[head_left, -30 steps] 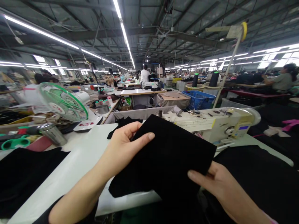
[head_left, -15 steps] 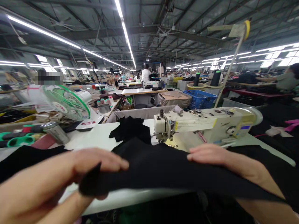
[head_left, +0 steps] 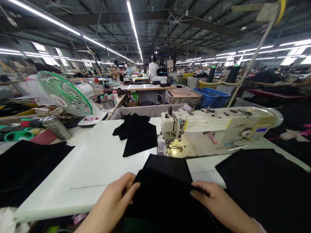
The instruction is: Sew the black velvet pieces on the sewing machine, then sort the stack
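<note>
A black fabric piece lies at the near edge of the white sewing table. My left hand pinches its left edge, fingers closed on the cloth. Its right edge is gripped by my right hand, thumb on top. Just beyond the cloth stands the cream sewing machine, its needle head lit from below. Left of the needle a small stack of black cut pieces rests on the table.
A green desk fan and a steel bottle stand at the left, with green scissors. Black cloth piles lie at the left and right. A blue crate and other workers are farther back.
I have lowered the black fabric from in front of the camera to the table's near edge. Both hands dropped with it and now hold its sides low.
</note>
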A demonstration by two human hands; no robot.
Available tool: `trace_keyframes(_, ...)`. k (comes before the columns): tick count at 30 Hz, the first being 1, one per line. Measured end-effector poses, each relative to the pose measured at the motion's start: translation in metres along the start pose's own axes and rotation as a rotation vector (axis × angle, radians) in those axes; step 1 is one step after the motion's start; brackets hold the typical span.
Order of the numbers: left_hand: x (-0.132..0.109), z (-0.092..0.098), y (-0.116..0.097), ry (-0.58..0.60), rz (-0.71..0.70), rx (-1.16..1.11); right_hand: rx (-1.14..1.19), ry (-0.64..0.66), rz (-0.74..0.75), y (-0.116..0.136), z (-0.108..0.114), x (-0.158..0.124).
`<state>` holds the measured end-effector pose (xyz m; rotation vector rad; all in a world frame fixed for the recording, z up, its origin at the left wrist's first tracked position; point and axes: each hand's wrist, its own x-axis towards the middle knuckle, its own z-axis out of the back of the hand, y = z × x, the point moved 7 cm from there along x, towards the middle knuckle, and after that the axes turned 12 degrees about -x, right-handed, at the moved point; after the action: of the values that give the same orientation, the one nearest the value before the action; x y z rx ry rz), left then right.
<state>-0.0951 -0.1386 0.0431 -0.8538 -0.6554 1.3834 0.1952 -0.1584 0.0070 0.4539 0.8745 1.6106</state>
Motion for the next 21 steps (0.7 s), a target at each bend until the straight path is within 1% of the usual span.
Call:
trace_keyframes(3,0.056,-0.014,-0.005,-0.041,-0.088,0.264,-0.197,-0.336,0.012,-0.011,0.005,0.033)
trace_keyframes(5,0.085,-0.024,-0.004,-0.049,-0.114,0.347,-0.331,-0.54,0.025,-0.015,0.008,0.046)
trace_keyframes(7,0.104,-0.033,-0.002,-0.022,-0.124,0.373,-0.422,-0.647,0.015,-0.017,0.009,0.054)
trace_keyframes(9,0.114,-0.041,0.002,0.04,-0.114,0.372,-0.48,-0.68,-0.006,-0.019,0.009,0.059)
trace_keyframes(11,0.116,-0.048,0.005,0.095,-0.117,0.331,-0.492,-0.679,-0.007,-0.019,0.009,0.062)
trace_keyframes(12,0.114,-0.049,0.004,0.09,-0.14,0.281,-0.47,-0.68,0.005,-0.019,0.009,0.063)
trace_keyframes(13,0.111,-0.049,0.002,0.061,-0.177,0.207,-0.425,-0.682,0.023,-0.018,0.009,0.064)
trace_keyframes(14,0.107,-0.046,0.0,0.005,-0.215,0.109,-0.353,-0.692,0.044,-0.019,0.009,0.063)
trace_keyframes(16,0.094,-0.037,0.001,-0.092,-0.235,-0.152,-0.119,-0.725,0.061,-0.023,0.009,0.06)
trace_keyframes(17,0.087,-0.034,0.003,-0.095,-0.202,-0.305,0.031,-0.737,0.046,-0.028,0.008,0.058)
trace_keyframes(19,0.072,-0.035,0.005,-0.03,-0.102,-0.604,0.333,-0.711,-0.02,-0.038,0.003,0.053)
trace_keyframes(21,0.057,-0.036,-0.001,0.038,-0.042,-0.831,0.546,-0.643,-0.087,-0.043,-0.005,0.05)
